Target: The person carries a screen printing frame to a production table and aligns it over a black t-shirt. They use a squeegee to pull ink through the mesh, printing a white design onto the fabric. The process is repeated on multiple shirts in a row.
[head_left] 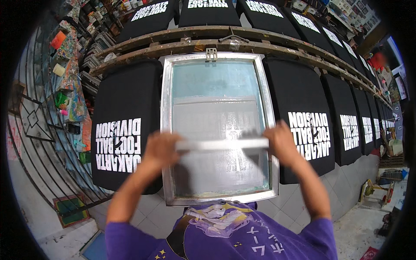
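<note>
Since the bar (223, 144) between the fingers is long, the left hand (162, 148) and right hand (281, 141) each curl tight around an end, maybe to keep it level. Under it is a frame (166, 108); ahead of the fingers, a clip (211, 54) likely stops the frame slipping.

The head camera, left of a side-by-side pair, looks steeply down from above the wearer's purple shirt (225, 247), which spans the lower middle, and faces forward across the framed screen (166, 108) toward the wooden rails (182, 46) beyond. It sits near, the left hand (161, 149) and right hand (281, 144) both at mid-picture. Its wide fisheye lens bends the rails into arcs and closes the view in a dark, rounded rim.
</note>
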{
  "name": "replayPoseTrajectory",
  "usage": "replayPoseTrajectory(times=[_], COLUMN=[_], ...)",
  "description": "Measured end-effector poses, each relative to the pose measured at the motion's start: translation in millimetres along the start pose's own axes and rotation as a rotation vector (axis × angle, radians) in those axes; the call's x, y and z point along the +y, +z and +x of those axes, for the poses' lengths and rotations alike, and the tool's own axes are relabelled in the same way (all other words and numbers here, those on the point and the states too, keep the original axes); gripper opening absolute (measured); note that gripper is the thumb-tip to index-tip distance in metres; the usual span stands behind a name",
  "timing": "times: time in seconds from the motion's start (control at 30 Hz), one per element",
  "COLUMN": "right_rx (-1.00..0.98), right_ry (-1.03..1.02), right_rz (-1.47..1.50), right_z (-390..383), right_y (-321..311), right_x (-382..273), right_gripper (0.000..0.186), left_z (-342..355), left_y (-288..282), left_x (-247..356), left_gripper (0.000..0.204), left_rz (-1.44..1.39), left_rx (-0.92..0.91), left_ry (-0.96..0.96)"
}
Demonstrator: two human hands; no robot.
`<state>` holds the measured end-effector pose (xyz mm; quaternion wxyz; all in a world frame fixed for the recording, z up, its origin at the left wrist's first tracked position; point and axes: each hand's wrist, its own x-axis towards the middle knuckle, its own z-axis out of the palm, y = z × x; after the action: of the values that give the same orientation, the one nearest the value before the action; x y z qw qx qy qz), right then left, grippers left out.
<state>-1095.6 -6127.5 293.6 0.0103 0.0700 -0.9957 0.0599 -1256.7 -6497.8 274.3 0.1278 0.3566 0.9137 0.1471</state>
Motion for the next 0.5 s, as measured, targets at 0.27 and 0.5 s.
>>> replayPoseTrajectory(times=[0.27,0.5], right_rx=[0.175,-0.002], right_ry=[0.083,0.082], right_rz=[0.058,0.302], right_z=[-167,-183], right_y=[66,68], right_x=[-122,-119], right_gripper=[0.04,0.079], left_z=[-191,-197], left_y=[106,102], left_x=[49,51], left_gripper=[0.059,0.053], left_rz=[0.008,-0.297], left_rx=[0.333,0.328], left_ry=[0.201,0.213])
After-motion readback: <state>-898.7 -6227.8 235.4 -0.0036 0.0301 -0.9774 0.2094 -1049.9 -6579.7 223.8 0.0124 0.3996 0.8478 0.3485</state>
